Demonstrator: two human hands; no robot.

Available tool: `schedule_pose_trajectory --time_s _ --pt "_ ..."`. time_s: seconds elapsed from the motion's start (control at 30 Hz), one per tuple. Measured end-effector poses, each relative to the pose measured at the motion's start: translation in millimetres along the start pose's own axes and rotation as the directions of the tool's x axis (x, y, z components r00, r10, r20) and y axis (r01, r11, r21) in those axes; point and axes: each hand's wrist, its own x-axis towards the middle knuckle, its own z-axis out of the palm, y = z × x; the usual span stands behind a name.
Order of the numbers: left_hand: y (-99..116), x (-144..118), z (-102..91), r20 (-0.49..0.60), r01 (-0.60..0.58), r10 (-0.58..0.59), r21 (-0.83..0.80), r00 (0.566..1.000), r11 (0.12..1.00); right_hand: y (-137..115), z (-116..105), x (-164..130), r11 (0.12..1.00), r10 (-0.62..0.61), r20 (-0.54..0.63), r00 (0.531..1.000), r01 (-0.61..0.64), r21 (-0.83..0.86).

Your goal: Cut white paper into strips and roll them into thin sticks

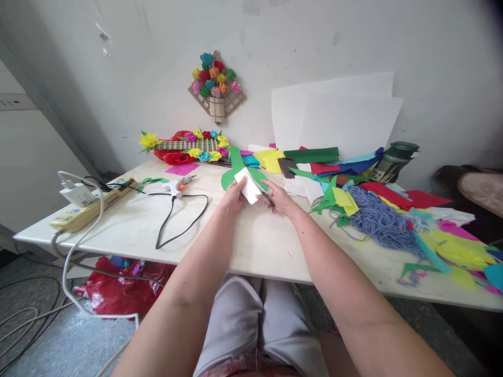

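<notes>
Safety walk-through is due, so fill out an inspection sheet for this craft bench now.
Surface: white tabletop, bare at front.
Job's things: white folded paper piece in left hand; dark-handled scissors in right hand, blades at the paper.
Clutter: coloured paper scraps, blue-purple yarn pile, paper-flower decoration.
Fingers: both closed on their items.
Cables: black cord from white glue gun; beige power strip.
Surroundings: red plastic bag on floor.
</notes>
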Motion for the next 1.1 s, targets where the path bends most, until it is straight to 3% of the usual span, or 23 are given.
schedule_pose_trajectory --time_s 0.4,0.63,0.77,0.93,1.1 --pt "-1 0 0.7 -0.045 -0.014 0.014 -0.012 0.999 1.0 2 -4 0 1.0 0.009 0.044 0.999 -0.01 0.02" --pt "3 10 -6.3 -0.261 -0.204 0.177 -0.081 0.949 0.976 -2 -20 -8 0.992 0.088 0.205 0.975 -0.105 0.073" --pt "5 8 -5.9 -0.318 -0.25 0.216 -0.068 0.923 0.966 0 -28 -9 0.988 0.11 0.132 0.985 -0.123 0.094" --pt "5 7 -7.0 -0.277 -0.255 0.222 -0.086 0.935 0.963 6 -29 -4 0.985 0.131 0.087 0.988 -0.14 0.103" --pt "2 6 -2.6 -0.24 -0.206 0.177 -0.099 0.954 0.974 11 -25 4 0.962 0.12 -0.138 0.983 -0.081 0.26"
